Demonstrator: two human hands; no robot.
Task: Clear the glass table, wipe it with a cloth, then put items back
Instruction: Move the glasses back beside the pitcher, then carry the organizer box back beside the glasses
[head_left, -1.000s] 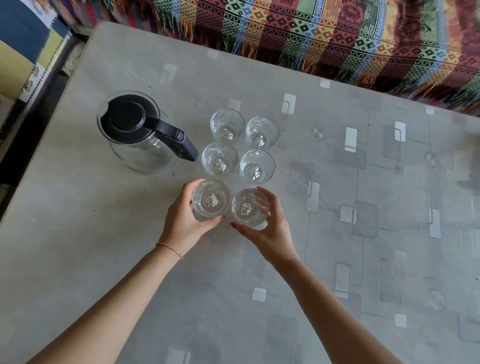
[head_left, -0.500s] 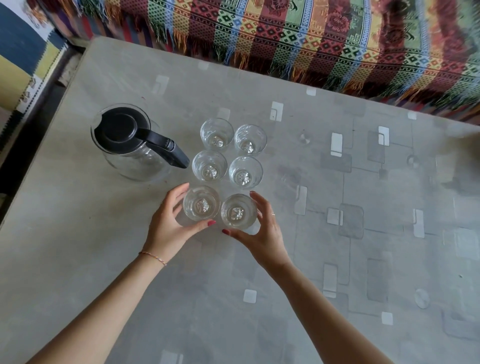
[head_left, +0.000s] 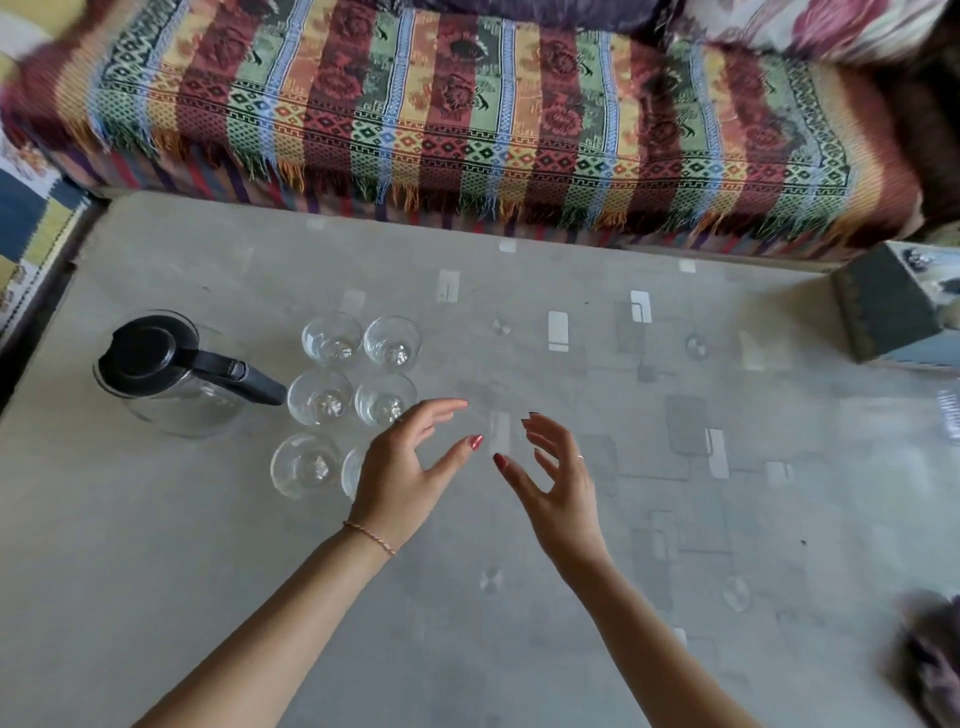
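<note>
Several small clear glasses stand in two columns on the glass table (head_left: 519, 597), the back pair (head_left: 332, 340) farthest from me and the front left glass (head_left: 306, 466) nearest. A glass jug with a black lid and handle (head_left: 166, 371) stands left of them. My left hand (head_left: 405, 467) hovers with fingers spread over the front right glass (head_left: 352, 470), which it partly hides, and holds nothing. My right hand (head_left: 556, 478) hovers to the right of the glasses with fingers loosely spread, also holding nothing.
A sofa with a striped patterned throw (head_left: 467, 130) runs along the table's far edge. A dark box (head_left: 883, 306) sits at the table's right far corner. A dark blurred object (head_left: 930, 660) lies at the lower right. A patterned rug (head_left: 31, 223) shows at left.
Both hands have let go of the two front glasses and moved right, fingers spread. The view has tilted up, showing the sofa and the box.
</note>
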